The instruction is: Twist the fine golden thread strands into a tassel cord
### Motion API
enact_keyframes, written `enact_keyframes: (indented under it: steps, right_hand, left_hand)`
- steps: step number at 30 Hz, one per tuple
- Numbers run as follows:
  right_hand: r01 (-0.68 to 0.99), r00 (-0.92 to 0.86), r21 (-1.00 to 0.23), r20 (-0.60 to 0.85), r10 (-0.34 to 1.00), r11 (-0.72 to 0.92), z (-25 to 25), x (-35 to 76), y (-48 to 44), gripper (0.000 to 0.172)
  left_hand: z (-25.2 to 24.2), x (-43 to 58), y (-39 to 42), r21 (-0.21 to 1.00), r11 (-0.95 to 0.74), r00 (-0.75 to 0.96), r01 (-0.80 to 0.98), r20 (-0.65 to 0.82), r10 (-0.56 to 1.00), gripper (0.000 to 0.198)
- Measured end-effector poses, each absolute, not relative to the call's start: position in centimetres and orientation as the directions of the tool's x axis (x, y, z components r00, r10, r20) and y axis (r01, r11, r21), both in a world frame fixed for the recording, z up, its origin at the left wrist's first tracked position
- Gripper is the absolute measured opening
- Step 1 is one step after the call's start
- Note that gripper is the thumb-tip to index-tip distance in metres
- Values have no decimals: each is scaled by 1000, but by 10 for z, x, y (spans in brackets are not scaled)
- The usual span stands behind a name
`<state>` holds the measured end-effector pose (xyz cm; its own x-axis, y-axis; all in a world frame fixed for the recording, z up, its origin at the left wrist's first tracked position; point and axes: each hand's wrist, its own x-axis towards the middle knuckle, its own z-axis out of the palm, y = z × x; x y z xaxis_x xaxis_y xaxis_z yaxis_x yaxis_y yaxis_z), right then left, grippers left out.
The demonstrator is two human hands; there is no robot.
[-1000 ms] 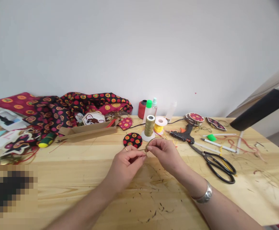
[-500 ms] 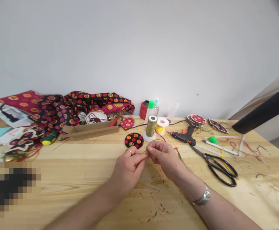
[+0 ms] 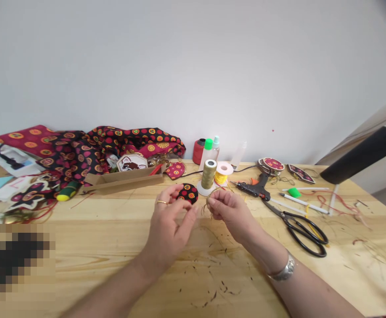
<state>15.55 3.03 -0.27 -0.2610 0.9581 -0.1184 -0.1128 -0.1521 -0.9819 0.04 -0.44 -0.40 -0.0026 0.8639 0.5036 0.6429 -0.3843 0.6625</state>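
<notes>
My right hand (image 3: pixel 227 212) is pinched shut on a small loop of gold cord (image 3: pixel 210 204) just above the wooden table (image 3: pixel 113 247). My left hand (image 3: pixel 170 221) hovers a little to its left with the fingers spread and nothing in them; a ring shows on one finger. Right behind the left fingertips lies a round black fabric disc with red dots (image 3: pixel 186 193). A spool of gold thread (image 3: pixel 208 174) stands behind both hands, with a yellow spool (image 3: pixel 222 173) beside it.
Black scissors (image 3: pixel 303 227) and a black glue gun (image 3: pixel 255 187) lie to the right. Patterned red and black fabric (image 3: pixel 89 148) and a flat cardboard box (image 3: pixel 123 180) fill the back left. Bottles (image 3: pixel 209 148) stand by the wall. Thread scraps litter the table.
My left hand has let go of the cord and opened, drawing away to the left. My right hand keeps its pinch on the gold loop.
</notes>
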Motion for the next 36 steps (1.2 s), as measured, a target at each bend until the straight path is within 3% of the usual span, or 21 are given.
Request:
enact_keyframes:
  steps: [3, 6, 10, 16, 27, 36]
  right_hand:
    - [-26, -271, -992, -112, 956, -124, -4, 154, 29, 19]
    - [23, -289, -995, -104, 952, -101, -3, 152, 27, 17]
    - [89, -295, -994, -88, 951, -64, -1, 149, 24, 12]
    - [152, -300, -988, -52, 952, -6, -1, 149, 23, 11]
    - [213, -286, -977, -51, 957, 11, 2, 149, 23, 12]
    - [204, -300, -978, -21, 954, 42, 1, 149, 22, 11]
  left_hand:
    - [-6, 0, -2, 754, -381, -39, 534, 472, 881, 21]
    - [-13, 3, -4, 873, -324, 58, 366, 326, 944, 39]
    - [-17, 6, -6, 953, -191, 137, 233, 163, 977, 43]
    - [-16, 5, -4, 937, -117, 130, 328, 78, 988, 35]
    - [0, 2, -1, 949, 1, 50, 316, -18, 999, 17]
    - [-7, 0, 4, 975, 224, 66, 5, -224, 972, 18]
